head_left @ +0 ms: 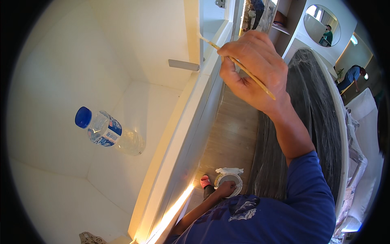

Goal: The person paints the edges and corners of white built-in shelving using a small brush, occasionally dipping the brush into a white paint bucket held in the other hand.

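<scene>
My right hand (pixel 258 71) is raised and pinches a thin wooden-handled brush (pixel 252 76). Its pale tip is at the edge of a white upright cabinet panel (pixel 194 32); I cannot tell whether it touches. Lower down, the fingers of my left hand (pixel 225 189) are closed at the rim of a small white bucket (pixel 239 185) with a greyish inside. Left of my hands, a clear plastic bottle (pixel 126 138) with a blue cap and a blue-and-white label is inside the white cabinet (pixel 65 73). From the cabinet's edge, near the brush, juts a flat grey bar (pixel 183 65).
A metal hinge (pixel 91 238) shows at the cabinet's lower edge. Wood floor (pixel 231 130) lies below, beside a long dark surface under clear plastic film (pixel 304 89). Plastic-wrapped furniture (pixel 363 118) is at the far right. Another person (pixel 351 77) bends there; a second (pixel 256 12) stands at the top.
</scene>
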Available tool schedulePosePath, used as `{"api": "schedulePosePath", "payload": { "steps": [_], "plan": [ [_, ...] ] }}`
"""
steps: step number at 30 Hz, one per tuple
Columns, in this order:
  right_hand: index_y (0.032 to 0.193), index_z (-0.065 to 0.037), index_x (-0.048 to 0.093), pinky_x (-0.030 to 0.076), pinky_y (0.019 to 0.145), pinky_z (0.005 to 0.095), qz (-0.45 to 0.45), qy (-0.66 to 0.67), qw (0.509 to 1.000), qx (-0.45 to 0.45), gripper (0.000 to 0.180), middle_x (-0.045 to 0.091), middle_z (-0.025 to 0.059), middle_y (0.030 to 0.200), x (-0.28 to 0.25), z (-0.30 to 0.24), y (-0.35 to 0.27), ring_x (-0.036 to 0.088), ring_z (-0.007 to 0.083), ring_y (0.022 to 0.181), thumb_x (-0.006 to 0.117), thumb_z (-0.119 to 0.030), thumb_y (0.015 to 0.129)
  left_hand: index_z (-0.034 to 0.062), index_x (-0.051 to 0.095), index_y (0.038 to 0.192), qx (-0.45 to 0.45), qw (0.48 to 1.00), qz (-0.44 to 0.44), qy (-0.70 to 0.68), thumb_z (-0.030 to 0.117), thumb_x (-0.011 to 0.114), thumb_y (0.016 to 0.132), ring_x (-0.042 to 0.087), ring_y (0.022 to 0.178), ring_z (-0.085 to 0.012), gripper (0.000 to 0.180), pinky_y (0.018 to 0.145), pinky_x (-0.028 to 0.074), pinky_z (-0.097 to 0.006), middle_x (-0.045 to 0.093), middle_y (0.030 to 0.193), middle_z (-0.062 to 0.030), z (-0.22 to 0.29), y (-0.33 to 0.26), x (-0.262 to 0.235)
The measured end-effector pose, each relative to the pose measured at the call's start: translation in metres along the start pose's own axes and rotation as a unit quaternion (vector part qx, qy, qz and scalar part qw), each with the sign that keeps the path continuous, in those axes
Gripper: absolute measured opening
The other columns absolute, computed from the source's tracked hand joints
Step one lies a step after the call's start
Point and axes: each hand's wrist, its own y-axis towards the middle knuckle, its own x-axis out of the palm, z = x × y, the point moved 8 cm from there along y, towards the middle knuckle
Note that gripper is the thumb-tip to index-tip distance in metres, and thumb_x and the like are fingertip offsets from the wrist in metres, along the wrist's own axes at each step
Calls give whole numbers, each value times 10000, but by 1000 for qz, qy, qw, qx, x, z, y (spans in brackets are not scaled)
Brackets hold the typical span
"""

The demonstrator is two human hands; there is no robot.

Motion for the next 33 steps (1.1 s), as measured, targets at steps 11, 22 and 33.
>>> {"api": "schedulePosePath", "payload": {
  "steps": [11,22,33],
  "plan": [
    [892,-37,665,478,697,352,34,-9,999,-34,226,610,36,695,-8,2,13,579,217,616,705,71,697,-8,704,986,7,1000,2,4,258,619,942,678,917,-449,282,829,517,-518,697,939,-267,2,0,-1],
    [889,-38,656,475,714,346,-20,22,999,31,207,591,44,676,5,-1,-12,573,234,621,685,79,720,-4,706,999,5,1000,-1,2,257,621,943,676,930,-452,279,832,519,-510,697,948,-268,4,-1,-3],
    [903,48,647,500,745,328,55,404,859,309,196,700,151,865,-13,46,-34,637,190,791,470,-33,928,3,696,1015,4,1000,-10,-2,279,618,954,667,984,-443,293,869,511,-500,694,999,-265,-6,2,-3]
  ]
}}
